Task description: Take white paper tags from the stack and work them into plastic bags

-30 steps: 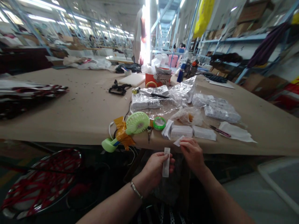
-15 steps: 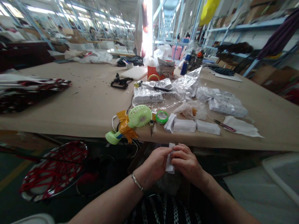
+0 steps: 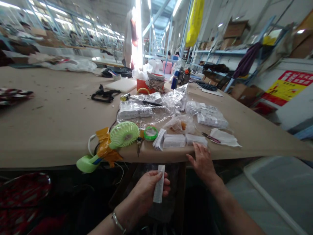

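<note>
My left hand (image 3: pixel 153 186) is closed on a narrow white printed label (image 3: pixel 158 187), thumb on top, below the table's front edge. My right hand (image 3: pixel 202 160) reaches over that edge with its fingers apart. Its fingertips are at the right-hand stack of white labels (image 3: pixel 197 139); whether they press on it I cannot tell. Beside that stack lies another label stack (image 3: pixel 174 140), and left of it a fanned bunch of labels (image 3: pixel 159 139). A green tape roll (image 3: pixel 150 133) sits just behind the fanned bunch.
A green fan (image 3: pixel 124 134) is taped to the table edge at left, near a small metal tool (image 3: pixel 139 145). Pink-handled snips (image 3: pixel 211 138) lie by a white sheet (image 3: pixel 225 137). Behind are clear plastic bags (image 3: pixel 174 98) and a hammer (image 3: pixel 141 100). A pale bin (image 3: pixel 274 192) stands at right.
My right hand has left the label between both hands and moved forward to the right-hand stack. The left hand keeps the label. The view has turned right.
</note>
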Motion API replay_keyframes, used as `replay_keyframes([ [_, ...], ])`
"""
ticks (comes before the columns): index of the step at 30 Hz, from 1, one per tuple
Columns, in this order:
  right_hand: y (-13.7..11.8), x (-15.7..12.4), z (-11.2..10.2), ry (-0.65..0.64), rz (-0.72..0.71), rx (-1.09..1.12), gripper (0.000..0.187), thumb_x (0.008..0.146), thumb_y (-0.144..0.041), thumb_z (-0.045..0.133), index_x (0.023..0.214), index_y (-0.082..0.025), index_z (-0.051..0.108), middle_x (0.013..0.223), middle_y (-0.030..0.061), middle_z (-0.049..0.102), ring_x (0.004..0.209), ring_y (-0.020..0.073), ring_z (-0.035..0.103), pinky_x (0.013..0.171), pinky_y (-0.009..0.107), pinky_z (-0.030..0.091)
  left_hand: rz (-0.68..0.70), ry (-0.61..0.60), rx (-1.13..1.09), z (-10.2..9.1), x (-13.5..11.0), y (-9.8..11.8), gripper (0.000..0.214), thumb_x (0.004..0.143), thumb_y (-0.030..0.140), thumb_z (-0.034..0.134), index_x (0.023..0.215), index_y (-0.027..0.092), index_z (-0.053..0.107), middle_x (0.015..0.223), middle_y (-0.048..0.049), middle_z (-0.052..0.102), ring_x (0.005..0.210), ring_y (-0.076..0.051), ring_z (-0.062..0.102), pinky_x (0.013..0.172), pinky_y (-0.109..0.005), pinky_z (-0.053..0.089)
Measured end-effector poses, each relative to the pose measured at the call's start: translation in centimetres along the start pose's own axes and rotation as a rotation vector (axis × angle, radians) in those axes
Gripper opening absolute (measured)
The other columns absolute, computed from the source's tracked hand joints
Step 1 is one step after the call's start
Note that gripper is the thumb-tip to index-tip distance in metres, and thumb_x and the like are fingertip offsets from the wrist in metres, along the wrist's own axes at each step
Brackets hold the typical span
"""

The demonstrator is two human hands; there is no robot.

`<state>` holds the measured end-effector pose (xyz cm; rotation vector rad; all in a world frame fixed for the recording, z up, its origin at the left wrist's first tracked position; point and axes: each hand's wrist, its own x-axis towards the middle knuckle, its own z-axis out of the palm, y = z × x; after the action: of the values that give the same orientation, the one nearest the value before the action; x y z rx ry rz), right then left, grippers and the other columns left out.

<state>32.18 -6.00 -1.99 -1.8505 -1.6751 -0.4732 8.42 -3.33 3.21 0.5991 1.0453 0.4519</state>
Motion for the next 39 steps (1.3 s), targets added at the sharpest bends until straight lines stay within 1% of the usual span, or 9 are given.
replay_keyframes([
  [4, 1.4, -0.4, 0.4, -0.034, -0.051, -0.061, 0.037, 0.087, -0.028, 0.051, 0.121, -0.015, 0.054, 0.117, 0.0145, 0.059, 0.11, 0.0308, 0.049, 0.092, 0.048, 0.04, -0.011, -0.001, -0.015, 0.1, 0.1, -0.5, 0.015, 0.079, 0.024, 0.061, 0.081, 0.01, 0.057, 0.061, -0.0048, 0.063, 0.049, -0.013, 0.059, 0.049, -0.024, 0.048],
  [12, 2.6, -0.5, -0.1, 0.114, 0.003, 0.298, 0.012, 0.087, -0.02, 0.051, 0.086, -0.019, 0.063, 0.09, 0.007, 0.065, 0.091, 0.0229, 0.058, 0.084, 0.041, 0.045, -0.013, 0.046, 0.034, 0.6, -0.8, 0.2, 0.013, 0.083, 0.021, 0.053, 0.084, 0.009, 0.057, 0.06, -0.005, 0.063, 0.05, -0.013, 0.06, 0.05, -0.024, 0.049],
  [14, 1.4, -0.4, -0.3, 0.144, 0.031, 0.348, 0.01, 0.087, -0.02, 0.05, 0.084, -0.019, 0.06, 0.088, 0.0069, 0.064, 0.088, 0.0212, 0.059, 0.082, 0.039, 0.048, -0.022, 0.044, 0.032, 0.6, -1.0, 0.3, 0.013, 0.083, 0.021, 0.053, 0.084, 0.009, 0.057, 0.061, -0.0053, 0.063, 0.05, -0.014, 0.061, 0.051, -0.025, 0.049],
  [17, -2.6, -0.7, -0.9, 0.177, 0.054, 0.573, 0.008, 0.087, -0.018, 0.05, 0.086, -0.02, 0.058, 0.093, 0.0073, 0.063, 0.093, 0.0207, 0.06, 0.085, 0.04, 0.049, -0.044, 0.025, 0.009, 0.6, -1.1, 0.2, 0.013, 0.083, 0.021, 0.052, 0.085, 0.009, 0.058, 0.061, -0.0065, 0.063, 0.051, -0.015, 0.061, 0.052, -0.027, 0.05],
  [20, -7.4, -1.3, -1.9, 0.077, -0.175, 0.773, 0.011, 0.085, -0.015, 0.051, 0.086, -0.022, 0.06, 0.093, 0.0058, 0.064, 0.1, 0.0216, 0.058, 0.086, 0.041, 0.049, -0.002, -0.046, -0.045, 0.5, -1.2, 0.1, 0.014, 0.079, 0.019, 0.055, 0.084, 0.008, 0.06, 0.062, -0.0071, 0.064, 0.049, -0.014, 0.059, 0.052, -0.028, 0.049],
  [23, -10.5, -2.0, -2.3, -0.022, -0.401, 0.74, 0.012, 0.086, -0.016, 0.052, 0.086, -0.023, 0.062, 0.091, 0.004, 0.066, 0.099, 0.0203, 0.058, 0.089, 0.041, 0.046, 0.108, -0.109, -0.123, 0.2, -1.0, -0.1, 0.012, 0.067, 0.012, 0.063, 0.077, 0.006, 0.063, 0.064, -0.0066, 0.063, 0.049, -0.011, 0.055, 0.049, -0.023, 0.043],
  [27, -11.4, -2.8, -1.7, -0.08, -0.496, 0.653, 0.016, 0.088, -0.014, 0.049, 0.083, -0.022, 0.063, 0.091, 0.0025, 0.067, 0.102, 0.0171, 0.057, 0.095, 0.039, 0.042, 0.16, -0.064, -0.217, -0.4, -0.9, -0.2, 0.012, 0.056, 0.01, 0.067, 0.066, 0.007, 0.062, 0.061, -0.0043, 0.061, 0.051, -0.009, 0.053, 0.047, -0.02, 0.037],
  [32, -11.1, -2.9, -1.4, -0.125, -0.551, 0.594, 0.015, 0.088, -0.014, 0.049, 0.085, -0.021, 0.062, 0.092, 0.0029, 0.067, 0.106, 0.0178, 0.055, 0.099, 0.04, 0.038, 0.135, -0.003, -0.243, -0.6, -1.0, -0.1, 0.011, 0.058, 0.01, 0.067, 0.067, 0.008, 0.061, 0.061, -0.0033, 0.06, 0.05, -0.009, 0.053, 0.046, -0.02, 0.036],
  [39, -11.4, -2.5, -1.8, -0.163, -0.542, 0.593, 0.016, 0.088, -0.013, 0.048, 0.084, -0.021, 0.061, 0.093, 0.0036, 0.068, 0.106, 0.0185, 0.056, 0.098, 0.04, 0.039, 0.141, -0.087, -0.279, -0.9, -1.1, -0.4, 0.021, 0.065, 0.024, 0.073, 0.072, 0.008, 0.062, 0.064, -0.0038, 0.061, 0.053, -0.009, 0.055, 0.048, -0.019, 0.038],
])
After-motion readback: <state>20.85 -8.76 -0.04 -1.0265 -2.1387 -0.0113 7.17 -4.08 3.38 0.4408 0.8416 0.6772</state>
